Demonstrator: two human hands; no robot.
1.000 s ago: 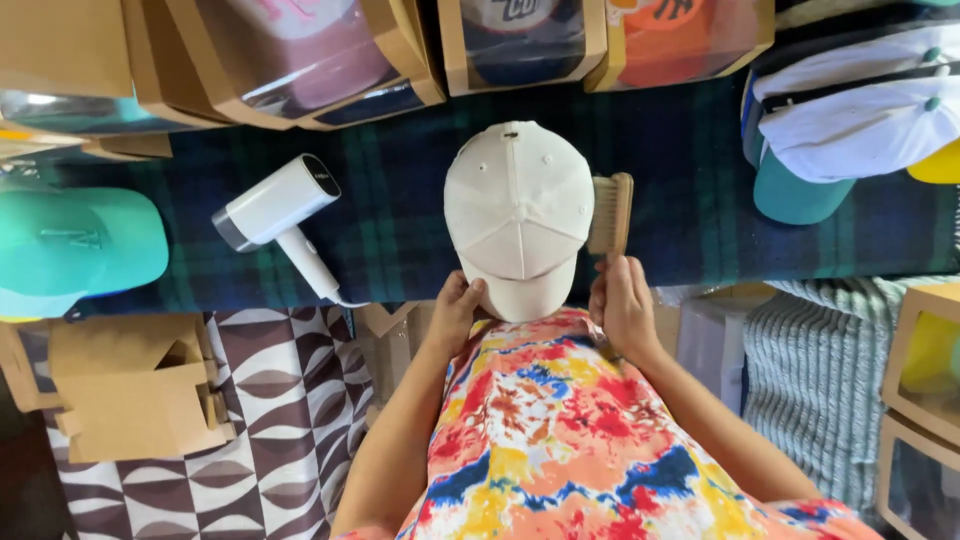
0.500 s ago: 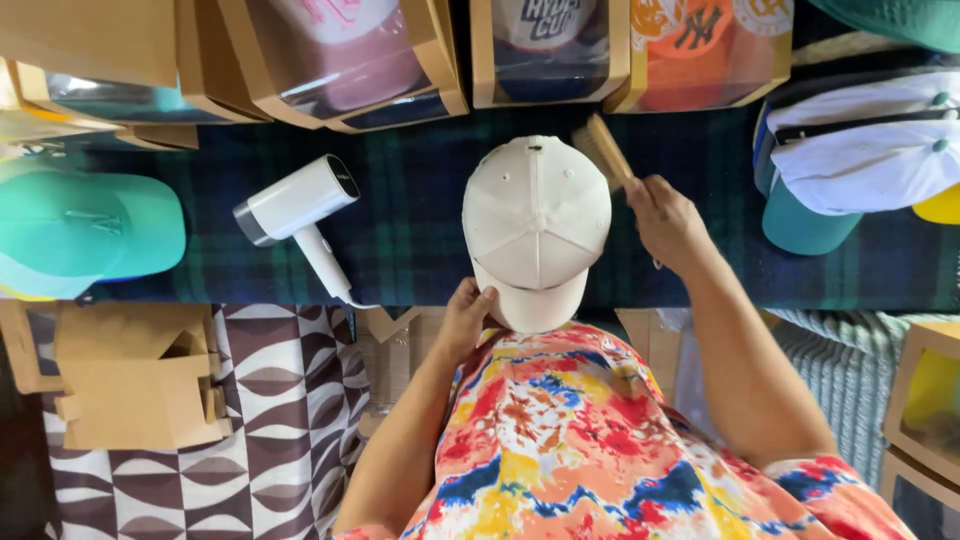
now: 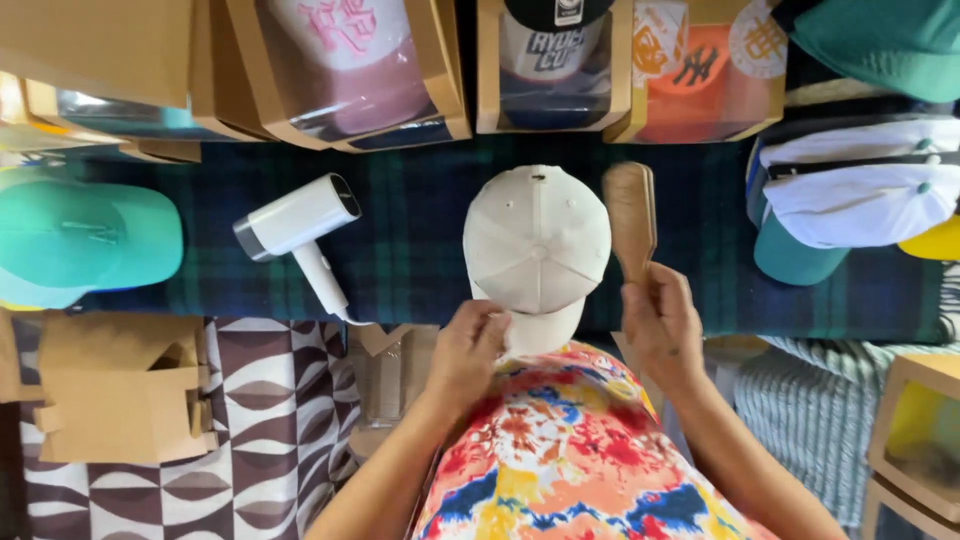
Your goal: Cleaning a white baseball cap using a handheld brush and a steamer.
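A cream baseball cap sits on the dark plaid cloth right in front of me, its brim pointing at my body. My left hand pinches the left edge of the brim. My right hand grips the handle of a wooden brush, which stands upright just right of the cap, close to its side.
A white hair dryer lies left of the cap. Cardboard boxes with caps line the far edge. A teal cap lies far left, a stack of caps at right, a folded cardboard box lower left.
My right hand swung the brush out to the upper right, then brought it back down beside the cap's right side. My left hand stayed on the brim.
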